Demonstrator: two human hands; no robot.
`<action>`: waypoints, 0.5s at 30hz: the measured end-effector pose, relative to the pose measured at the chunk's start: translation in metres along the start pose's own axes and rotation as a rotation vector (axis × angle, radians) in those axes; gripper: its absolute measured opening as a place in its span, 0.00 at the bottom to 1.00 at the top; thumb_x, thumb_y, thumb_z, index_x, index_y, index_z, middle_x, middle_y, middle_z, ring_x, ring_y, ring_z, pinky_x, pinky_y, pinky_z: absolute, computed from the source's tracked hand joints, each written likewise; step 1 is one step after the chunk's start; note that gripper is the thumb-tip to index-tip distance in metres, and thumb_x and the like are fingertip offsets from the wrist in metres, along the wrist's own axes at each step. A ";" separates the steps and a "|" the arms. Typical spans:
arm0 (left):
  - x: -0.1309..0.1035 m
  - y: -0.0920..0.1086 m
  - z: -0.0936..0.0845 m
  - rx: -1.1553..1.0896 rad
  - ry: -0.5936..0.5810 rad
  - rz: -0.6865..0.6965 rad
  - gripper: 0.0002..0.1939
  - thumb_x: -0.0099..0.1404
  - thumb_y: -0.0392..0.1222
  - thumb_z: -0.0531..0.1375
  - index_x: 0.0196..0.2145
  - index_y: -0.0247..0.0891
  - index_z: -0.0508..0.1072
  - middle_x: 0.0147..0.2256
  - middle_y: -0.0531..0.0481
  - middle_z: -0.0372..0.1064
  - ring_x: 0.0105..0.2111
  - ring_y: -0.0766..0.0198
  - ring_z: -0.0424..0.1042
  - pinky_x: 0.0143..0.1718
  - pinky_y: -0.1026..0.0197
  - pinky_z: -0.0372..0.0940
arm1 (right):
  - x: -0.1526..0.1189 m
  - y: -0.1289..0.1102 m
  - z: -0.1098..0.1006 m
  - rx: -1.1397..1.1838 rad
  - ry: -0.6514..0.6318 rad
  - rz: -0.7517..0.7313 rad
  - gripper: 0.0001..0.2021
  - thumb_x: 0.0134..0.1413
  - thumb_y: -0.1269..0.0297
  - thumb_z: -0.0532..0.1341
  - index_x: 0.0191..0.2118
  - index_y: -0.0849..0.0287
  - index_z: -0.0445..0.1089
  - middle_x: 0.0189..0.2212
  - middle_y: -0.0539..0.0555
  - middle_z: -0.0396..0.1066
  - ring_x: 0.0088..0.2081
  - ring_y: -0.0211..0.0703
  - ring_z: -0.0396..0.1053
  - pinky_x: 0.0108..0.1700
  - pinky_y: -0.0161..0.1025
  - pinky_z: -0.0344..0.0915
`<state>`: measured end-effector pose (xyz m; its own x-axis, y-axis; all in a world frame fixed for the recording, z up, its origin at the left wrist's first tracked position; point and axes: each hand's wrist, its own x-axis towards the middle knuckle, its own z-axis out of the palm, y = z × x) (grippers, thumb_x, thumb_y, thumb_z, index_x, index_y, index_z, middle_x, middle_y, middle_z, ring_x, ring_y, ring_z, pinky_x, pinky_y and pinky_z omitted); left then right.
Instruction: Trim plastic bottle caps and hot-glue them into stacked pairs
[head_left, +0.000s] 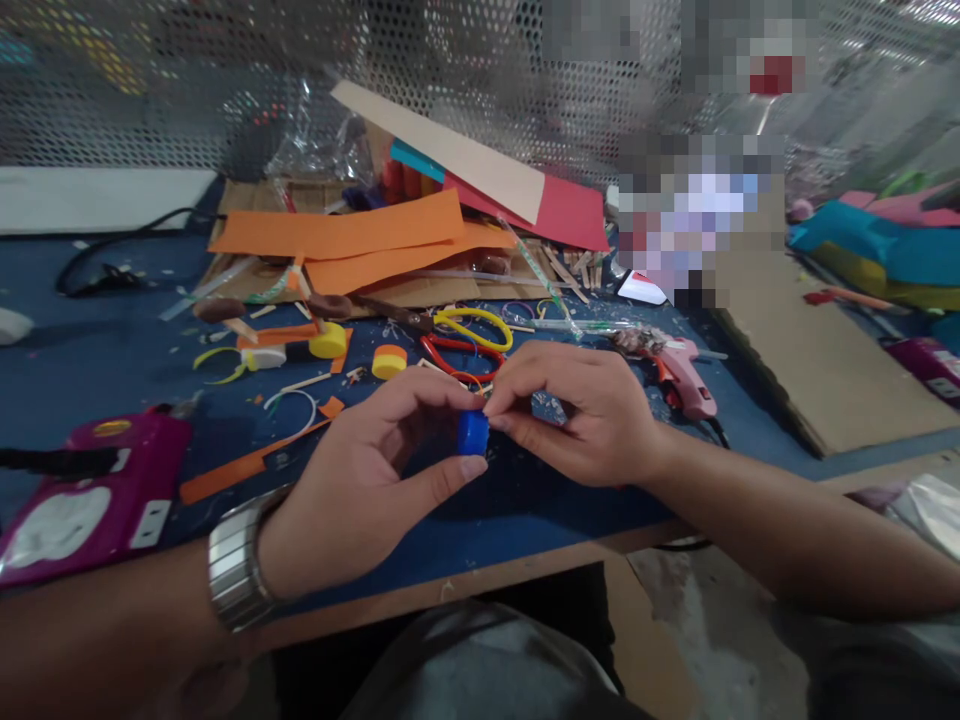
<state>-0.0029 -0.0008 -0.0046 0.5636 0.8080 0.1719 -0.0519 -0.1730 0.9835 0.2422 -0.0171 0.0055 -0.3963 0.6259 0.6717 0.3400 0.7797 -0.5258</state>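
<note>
A small blue bottle cap [472, 433] is pinched between the thumb and fingers of my left hand [367, 470], just above the front part of the table. My right hand [581, 415] meets it from the other side, its thumb and fingertips pressed together at the cap's right edge; whatever they pinch there is too small to make out. Behind my hands lie scissors [469, 345] with yellow and red handles. A yellow and orange cap [389, 361] sits left of them. Farther left is a piece built from a yellow cap [328, 340] and a white cap.
A pink glue gun [686, 380] lies to the right. Orange sheets [345, 230] and cardboard [832, 350] cover the back and right. At left stands a purple power strip [97, 490] with a black plug. Paper strips and wood sticks are scattered over the blue table [525, 520].
</note>
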 end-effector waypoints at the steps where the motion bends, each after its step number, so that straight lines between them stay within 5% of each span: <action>1: 0.000 0.000 0.000 0.005 0.007 -0.004 0.17 0.68 0.35 0.77 0.52 0.45 0.83 0.51 0.49 0.81 0.53 0.61 0.82 0.58 0.62 0.79 | 0.000 -0.001 0.000 -0.001 -0.002 0.003 0.04 0.72 0.73 0.69 0.44 0.57 0.77 0.37 0.53 0.84 0.38 0.42 0.81 0.43 0.40 0.79; 11: 0.004 -0.001 0.000 0.001 0.084 -0.068 0.18 0.68 0.41 0.77 0.54 0.45 0.83 0.52 0.47 0.85 0.53 0.57 0.84 0.58 0.59 0.80 | -0.011 0.003 0.004 0.401 0.074 0.210 0.06 0.82 0.61 0.62 0.48 0.56 0.69 0.38 0.51 0.76 0.28 0.34 0.72 0.31 0.34 0.71; 15: 0.004 0.002 -0.001 -0.026 0.061 -0.092 0.18 0.70 0.41 0.77 0.55 0.43 0.83 0.52 0.45 0.87 0.52 0.55 0.86 0.57 0.58 0.82 | -0.007 0.006 0.001 0.257 0.022 0.152 0.17 0.85 0.57 0.58 0.38 0.57 0.71 0.31 0.50 0.73 0.29 0.37 0.71 0.33 0.37 0.70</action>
<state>-0.0012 0.0028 -0.0015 0.5158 0.8527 0.0826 -0.0237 -0.0822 0.9963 0.2463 -0.0166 -0.0034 -0.3374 0.7377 0.5848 0.1662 0.6582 -0.7343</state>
